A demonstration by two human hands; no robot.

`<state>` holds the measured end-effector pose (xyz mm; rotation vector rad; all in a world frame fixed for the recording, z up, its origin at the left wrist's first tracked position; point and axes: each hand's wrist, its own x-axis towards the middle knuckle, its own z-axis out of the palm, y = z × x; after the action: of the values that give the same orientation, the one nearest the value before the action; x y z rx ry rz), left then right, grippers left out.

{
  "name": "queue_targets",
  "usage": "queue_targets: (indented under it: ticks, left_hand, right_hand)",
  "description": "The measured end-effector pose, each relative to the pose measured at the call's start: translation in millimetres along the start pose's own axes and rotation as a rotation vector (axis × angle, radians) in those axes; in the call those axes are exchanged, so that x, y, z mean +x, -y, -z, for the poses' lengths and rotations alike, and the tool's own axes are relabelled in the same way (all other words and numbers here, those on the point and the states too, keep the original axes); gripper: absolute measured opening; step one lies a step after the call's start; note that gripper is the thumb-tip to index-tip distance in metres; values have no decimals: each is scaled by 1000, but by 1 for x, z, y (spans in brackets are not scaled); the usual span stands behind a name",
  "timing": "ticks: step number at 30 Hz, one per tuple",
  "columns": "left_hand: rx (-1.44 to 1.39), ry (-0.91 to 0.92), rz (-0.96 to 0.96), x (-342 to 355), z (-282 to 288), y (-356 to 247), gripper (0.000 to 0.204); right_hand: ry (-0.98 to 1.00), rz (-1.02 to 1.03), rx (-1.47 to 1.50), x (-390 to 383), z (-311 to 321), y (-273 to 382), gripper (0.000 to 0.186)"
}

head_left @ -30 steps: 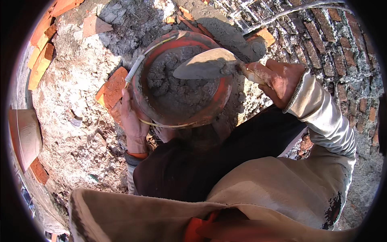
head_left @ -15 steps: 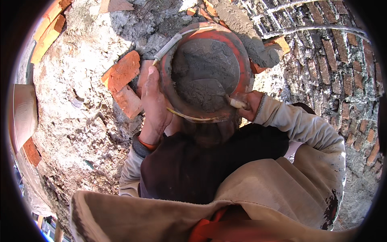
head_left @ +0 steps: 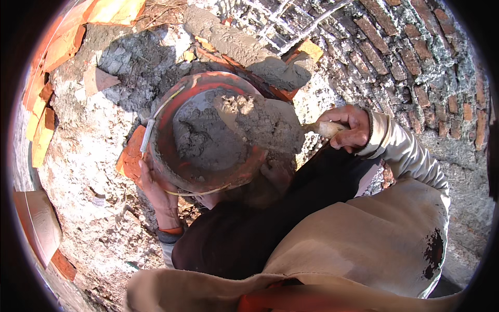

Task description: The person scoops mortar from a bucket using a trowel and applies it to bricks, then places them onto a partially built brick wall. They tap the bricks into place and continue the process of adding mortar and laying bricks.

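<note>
A round, mortar-smeared bucket point(head_left: 223, 79) with a red inner wall stands tilted in front of me, grey wet mortar point(head_left: 208, 138) inside. My left hand point(head_left: 160, 197) is closed on its left side near the rim, thumb upward; some fingers are hidden behind the bucket. My right hand point(head_left: 354, 127) wraps round the pale handle of a trowel point(head_left: 325, 128). The trowel's blade carries a thick load of mortar point(head_left: 267, 124) over the bucket's right rim. A wire handle with a white grip point(head_left: 148, 134) lies along the bucket's left rim.
An orange brick piece point(head_left: 131, 156) lies beside the bucket, and a fragment point(head_left: 100, 81) farther off. Bricks point(head_left: 65, 48) line the far left, near a thin string point(head_left: 32, 216). Beyond the bucket runs a mortar strip point(head_left: 234, 44). Pale rods point(head_left: 317, 25) cross rough brickwork point(head_left: 416, 99) at right.
My right hand has lifted the trowel out of the bucket's mortar and drawn it right, its blade now loaded. Bucket and left hand sit lower and farther left in view, which has also shifted.
</note>
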<state>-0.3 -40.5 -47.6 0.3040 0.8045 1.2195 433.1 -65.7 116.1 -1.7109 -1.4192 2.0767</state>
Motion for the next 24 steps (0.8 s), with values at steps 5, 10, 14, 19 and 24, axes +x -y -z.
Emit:
queue_targets:
  ticks: [5, 10, 14, 19, 24]
  left_hand:
    - [-14, -31, 29, 1, 1, 3, 55]
    - [-10, 36, -5, -1, -15, 1, 54]
    - [31, 31, -17, 3, -24, 8, 53]
    - [96, 72, -81, -3, -28, 2, 53]
    - [30, 9, -36, 0, -22, 6, 53]
  right_hand:
    - [-330, -124, 403, -47, 25, -34, 46]
    - [-518, -162, 876, -24, 53, -52, 29]
    - [-340, 173, 1611, 51, 97, -90, 45]
    - [-10, 627, 1765, 67, 67, -86, 54]
    - [-444, 291, 1006, -52, 56, -39, 50]
